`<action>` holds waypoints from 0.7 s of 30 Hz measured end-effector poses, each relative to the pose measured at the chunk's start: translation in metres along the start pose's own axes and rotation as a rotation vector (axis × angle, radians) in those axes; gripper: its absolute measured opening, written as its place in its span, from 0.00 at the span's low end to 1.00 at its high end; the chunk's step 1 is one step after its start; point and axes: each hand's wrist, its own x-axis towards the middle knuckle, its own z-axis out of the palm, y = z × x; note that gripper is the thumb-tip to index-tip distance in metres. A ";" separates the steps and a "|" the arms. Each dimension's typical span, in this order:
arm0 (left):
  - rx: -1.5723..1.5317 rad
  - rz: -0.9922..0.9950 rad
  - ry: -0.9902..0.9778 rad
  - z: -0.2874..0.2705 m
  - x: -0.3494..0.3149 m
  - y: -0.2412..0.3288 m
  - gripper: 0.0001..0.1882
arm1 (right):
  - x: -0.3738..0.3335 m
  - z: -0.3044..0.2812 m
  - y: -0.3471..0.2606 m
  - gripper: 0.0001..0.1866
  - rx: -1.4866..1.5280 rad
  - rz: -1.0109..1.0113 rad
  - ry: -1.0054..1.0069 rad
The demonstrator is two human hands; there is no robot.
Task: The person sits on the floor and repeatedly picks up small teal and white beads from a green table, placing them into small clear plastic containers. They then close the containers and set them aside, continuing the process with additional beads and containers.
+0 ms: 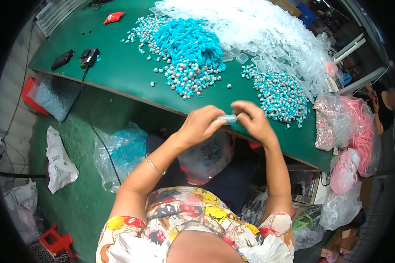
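Well, clear piece [229, 119] between fingers [214, 112]

Red packet [114, 17], flat black case [62, 60] on green tabletop [116, 65]; white sack [59, 161], red stool [57, 241] on floor [85, 193].

the held case [227, 119] is pale blue, the tabletop [118, 57] green, the cords [360, 136] by its right edge pink, the shirt [206, 210] yellow-splotched.

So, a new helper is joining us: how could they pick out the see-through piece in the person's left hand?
Find the big green table, then look at its near edge. There the left hand pinches a small, pale see-through piece, the right hand close beside it. Unlike the clear pieces heaped toward the table's far side, it is held.
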 end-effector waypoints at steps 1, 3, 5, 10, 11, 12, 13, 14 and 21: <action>-0.022 -0.002 0.014 0.000 -0.004 0.005 0.10 | 0.013 -0.013 0.013 0.12 -0.075 -0.005 0.110; -0.042 0.026 -0.033 0.007 -0.014 0.013 0.11 | 0.045 -0.047 0.049 0.14 -0.372 0.029 0.268; -0.087 0.058 -0.098 0.027 -0.026 0.011 0.11 | 0.068 -0.075 0.084 0.20 -0.762 0.137 0.365; 0.091 -0.207 -0.484 0.083 -0.081 -0.047 0.13 | 0.124 -0.084 0.121 0.39 -0.984 0.582 0.324; 0.150 -0.280 -0.585 0.092 -0.088 -0.060 0.13 | 0.131 -0.085 0.121 0.41 -0.968 0.641 0.266; 0.204 -0.349 -0.688 0.100 -0.094 -0.070 0.14 | 0.134 -0.087 0.120 0.43 -0.956 0.704 0.208; 0.255 -0.423 -0.789 0.109 -0.101 -0.079 0.15 | 0.133 -0.085 0.117 0.42 -0.934 0.687 0.214; 0.286 -0.425 -0.810 0.117 -0.110 -0.089 0.16 | 0.132 -0.081 0.113 0.42 -0.938 0.623 0.221; 0.068 -0.173 -0.692 0.109 -0.097 -0.055 0.19 | 0.095 -0.072 0.107 0.40 -0.987 0.233 0.337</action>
